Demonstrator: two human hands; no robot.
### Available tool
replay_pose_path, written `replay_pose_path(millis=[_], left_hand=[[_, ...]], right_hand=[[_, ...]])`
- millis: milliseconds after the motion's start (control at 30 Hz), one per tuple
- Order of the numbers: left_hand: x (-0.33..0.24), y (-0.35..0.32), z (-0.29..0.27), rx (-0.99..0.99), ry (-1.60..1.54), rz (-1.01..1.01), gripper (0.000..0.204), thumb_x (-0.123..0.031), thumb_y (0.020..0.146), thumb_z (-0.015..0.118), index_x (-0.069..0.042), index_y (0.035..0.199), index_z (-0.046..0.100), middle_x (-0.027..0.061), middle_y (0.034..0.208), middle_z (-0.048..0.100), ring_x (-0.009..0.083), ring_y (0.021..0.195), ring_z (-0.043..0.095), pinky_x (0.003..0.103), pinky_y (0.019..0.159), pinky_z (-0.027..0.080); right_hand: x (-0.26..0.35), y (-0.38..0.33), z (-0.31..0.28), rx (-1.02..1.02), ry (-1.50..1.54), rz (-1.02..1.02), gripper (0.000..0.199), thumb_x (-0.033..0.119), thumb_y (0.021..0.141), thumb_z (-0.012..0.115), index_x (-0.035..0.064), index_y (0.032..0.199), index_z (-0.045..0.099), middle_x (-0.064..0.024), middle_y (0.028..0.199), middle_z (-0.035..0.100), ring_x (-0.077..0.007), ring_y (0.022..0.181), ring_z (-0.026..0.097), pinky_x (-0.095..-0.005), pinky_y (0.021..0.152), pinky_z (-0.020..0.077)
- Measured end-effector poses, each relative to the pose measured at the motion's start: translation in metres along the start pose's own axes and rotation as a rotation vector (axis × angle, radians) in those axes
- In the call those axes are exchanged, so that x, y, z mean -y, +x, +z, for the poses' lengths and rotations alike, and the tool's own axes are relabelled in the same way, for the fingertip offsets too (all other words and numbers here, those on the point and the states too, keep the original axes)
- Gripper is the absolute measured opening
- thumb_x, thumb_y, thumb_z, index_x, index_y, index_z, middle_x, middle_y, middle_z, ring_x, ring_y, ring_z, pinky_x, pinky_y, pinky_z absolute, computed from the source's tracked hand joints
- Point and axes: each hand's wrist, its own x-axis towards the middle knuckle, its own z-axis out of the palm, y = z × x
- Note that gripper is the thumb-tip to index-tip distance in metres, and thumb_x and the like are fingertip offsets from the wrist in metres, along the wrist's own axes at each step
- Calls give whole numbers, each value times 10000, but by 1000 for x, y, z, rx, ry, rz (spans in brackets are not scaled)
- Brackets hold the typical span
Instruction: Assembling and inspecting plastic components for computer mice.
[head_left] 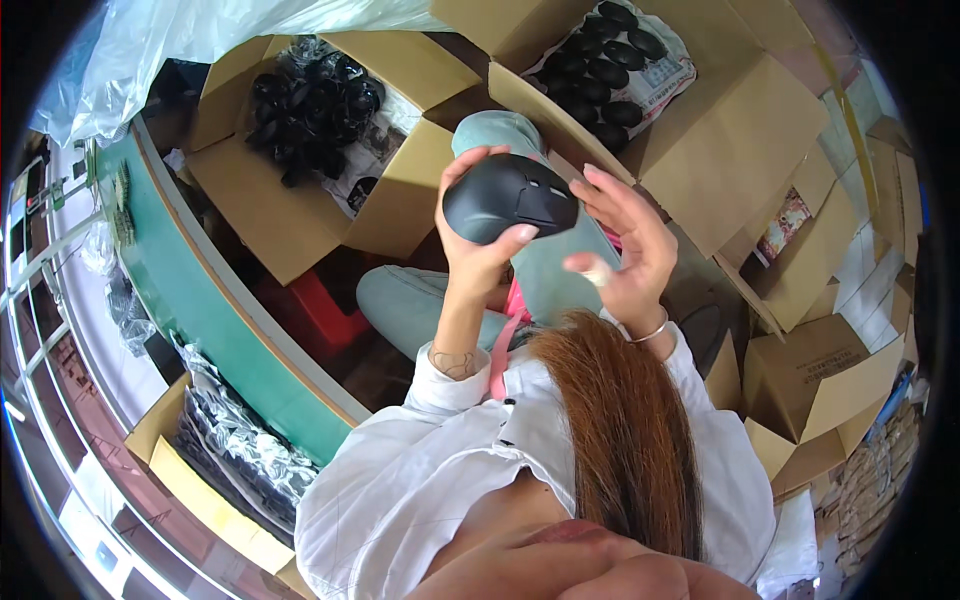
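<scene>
A black computer mouse (490, 205) with a rounded, ergonomic body is held up above my lap. My left hand (473, 262) wraps around its left side, thumb along the near edge and fingers behind the far one. Just right of the mouse, my right hand (640, 245) is open, fingers apart and palm turned inward. Its fingertips come close to the mouse's right end; I cannot tell whether they touch. Something pale covers the tip of my right thumb.
An open carton (400, 190) at far left holds several black pieces in clear wrap. Another carton (700, 190) at far right contains several black mice on printed plastic. A green table edge (220, 290) runs along the left. More cartons (830, 370) stand at right; a red stool (325, 310) is below.
</scene>
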Motion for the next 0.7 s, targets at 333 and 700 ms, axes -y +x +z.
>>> replay_pose_path(millis=[333,700], left_hand=[[38,37,-1,497,960,626,1009,-52,484,867,-54,1362,369,203,1307,492,379,1129,554,421,919,495],[74,120,49,396,1369,244,955,-125,598,822,-50,1411,327,274,1478,201,449,1329,295,627,1061,270]], right_hand=[[-7,69,-31,426,156,937,420,267,934,591,18,1271,554,-178,1215,573,-247,1031,590,-388,816,537],[-163,180,-94,354,125,977,471,229,857,666,21,1264,555,-163,1121,620,-265,985,608,-370,795,534]])
